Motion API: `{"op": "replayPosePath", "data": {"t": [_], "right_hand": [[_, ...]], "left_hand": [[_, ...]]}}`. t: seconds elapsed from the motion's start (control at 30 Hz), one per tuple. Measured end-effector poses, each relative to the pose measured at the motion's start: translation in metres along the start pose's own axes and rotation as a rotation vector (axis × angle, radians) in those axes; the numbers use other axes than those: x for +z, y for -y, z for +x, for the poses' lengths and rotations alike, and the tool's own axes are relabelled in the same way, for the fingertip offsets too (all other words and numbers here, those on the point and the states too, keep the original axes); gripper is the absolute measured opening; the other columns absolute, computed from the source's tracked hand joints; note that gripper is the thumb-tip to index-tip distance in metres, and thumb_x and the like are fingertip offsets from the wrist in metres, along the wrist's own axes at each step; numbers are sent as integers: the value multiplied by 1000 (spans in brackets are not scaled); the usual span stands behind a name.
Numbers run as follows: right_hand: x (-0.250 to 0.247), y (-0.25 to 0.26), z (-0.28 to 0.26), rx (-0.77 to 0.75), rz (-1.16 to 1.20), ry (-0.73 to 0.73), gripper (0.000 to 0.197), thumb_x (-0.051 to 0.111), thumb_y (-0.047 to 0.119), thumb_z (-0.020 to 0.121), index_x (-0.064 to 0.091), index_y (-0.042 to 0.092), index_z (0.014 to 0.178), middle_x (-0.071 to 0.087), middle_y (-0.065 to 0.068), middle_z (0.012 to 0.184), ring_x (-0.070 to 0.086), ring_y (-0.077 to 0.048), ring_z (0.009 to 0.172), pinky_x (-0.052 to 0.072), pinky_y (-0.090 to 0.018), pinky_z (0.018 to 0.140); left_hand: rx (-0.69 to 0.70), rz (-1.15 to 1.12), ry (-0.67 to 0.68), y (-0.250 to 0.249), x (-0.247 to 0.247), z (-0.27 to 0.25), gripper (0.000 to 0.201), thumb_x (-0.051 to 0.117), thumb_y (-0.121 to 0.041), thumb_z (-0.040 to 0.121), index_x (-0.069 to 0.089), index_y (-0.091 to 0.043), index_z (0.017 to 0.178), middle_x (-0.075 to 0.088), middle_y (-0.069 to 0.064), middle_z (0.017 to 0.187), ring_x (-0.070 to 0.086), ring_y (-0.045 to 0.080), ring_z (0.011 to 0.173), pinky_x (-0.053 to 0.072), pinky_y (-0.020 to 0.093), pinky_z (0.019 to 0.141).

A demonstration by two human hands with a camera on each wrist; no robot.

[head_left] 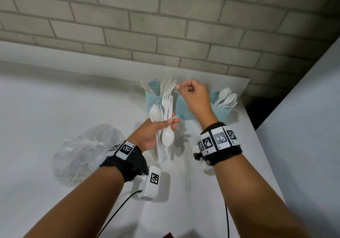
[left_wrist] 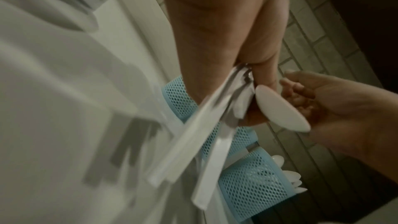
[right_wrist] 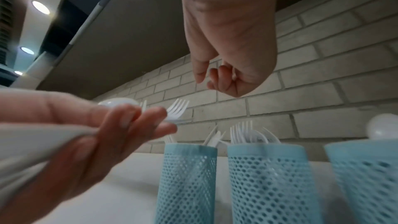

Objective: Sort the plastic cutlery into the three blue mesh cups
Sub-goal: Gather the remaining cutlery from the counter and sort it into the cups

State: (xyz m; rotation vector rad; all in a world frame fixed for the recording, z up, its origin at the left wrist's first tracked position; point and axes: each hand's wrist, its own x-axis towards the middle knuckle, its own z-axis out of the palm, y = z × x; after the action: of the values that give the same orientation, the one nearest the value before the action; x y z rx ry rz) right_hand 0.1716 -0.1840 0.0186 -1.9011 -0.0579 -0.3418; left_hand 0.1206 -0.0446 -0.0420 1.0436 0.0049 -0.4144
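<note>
In the head view, the left hand grips a mixed bundle of white plastic cutlery, forks and spoons, with some bowls and tines pointing up toward the wall and one spoon bowl hanging down. Three blue mesh cups stand in a row near the brick wall on a white table: the left cup holds knives, the middle cup sits partly behind the right hand, and the right cup holds spoons. The right hand hovers over the middle cup with its fingers curled; something thin and white shows at its fingertips, but whether it pinches it I cannot tell. A knotted clear plastic bag lies left of the left wrist, and a lone white knife lies on the table between the forearms. The left wrist view, blurred, shows the thumb clamping the handles against the palm, with the cups below. In the right wrist view the curled fingers hang above the fork-filled middle cup, nothing clearly between them.
</note>
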Motion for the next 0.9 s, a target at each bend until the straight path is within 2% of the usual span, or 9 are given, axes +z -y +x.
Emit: {"op": "replayPosePath", "data": {"t": [0.07,0.13,0.23,0.3,0.37,0.47,0.63,0.83,0.9], "right_hand": [[-5,-7,-12,143,-73,103,37,67,38,84,60,11,108,54,6,86,51,-4,77,42,-18,71],[-9,-15,-21,256,-69,245,47,64,44,84,60,6,112,59,0,94,55,-10,84,44,-26,78],[-13,-19,-32,315,59,369,24,63,30,88,67,10,101,64,-5,81,58,-12,68,52,-30,67],[-19,-20,-36,356,155,349,8,61,19,90,66,14,94,63,-3,74,57,-10,60,52,-24,59],[-27,-20,-37,410,243,315,7,58,11,90,64,15,90,66,-2,78,60,-11,67,50,-23,65],[-38,-21,-35,467,307,337,12,55,5,89,57,16,91,72,0,81,65,-14,77,48,-28,75],[-54,-12,-31,450,202,374,12,63,8,86,60,18,92,72,4,79,64,-13,80,49,-24,72],[-63,2,-30,399,-69,726,24,73,14,79,68,29,97,70,5,88,63,-9,87,47,-26,81],[-62,6,-30,376,-163,772,23,75,17,78,69,30,96,68,6,87,59,-8,85,45,-24,77]], "left_hand": [[-3,27,17,1,6,-2,19,51,0,91,61,-8,105,74,3,86,70,9,72,56,18,66],[-19,52,36,3,12,-4,20,53,-1,90,62,-9,106,74,5,90,70,11,79,56,19,70],[-45,66,107,5,18,-5,26,52,-1,90,61,-10,114,71,9,104,67,15,98,54,20,76],[-95,44,146,4,21,-6,25,49,-2,92,60,-10,113,71,7,100,69,13,90,56,22,73],[-168,21,164,4,22,-9,21,47,-6,94,60,-10,109,72,4,94,69,10,76,58,28,71],[-247,51,198,4,22,-10,19,47,-5,94,61,-10,106,73,2,88,67,9,67,57,30,70],[-277,94,230,2,22,-12,20,47,0,92,60,-7,106,71,1,82,64,8,61,55,22,59],[-280,248,340,-2,24,-16,25,44,6,91,57,-7,107,74,3,84,64,8,61,56,24,58],[-305,243,392,-3,23,-16,30,58,3,81,55,-5,109,74,6,89,65,9,64,57,26,60]]}}
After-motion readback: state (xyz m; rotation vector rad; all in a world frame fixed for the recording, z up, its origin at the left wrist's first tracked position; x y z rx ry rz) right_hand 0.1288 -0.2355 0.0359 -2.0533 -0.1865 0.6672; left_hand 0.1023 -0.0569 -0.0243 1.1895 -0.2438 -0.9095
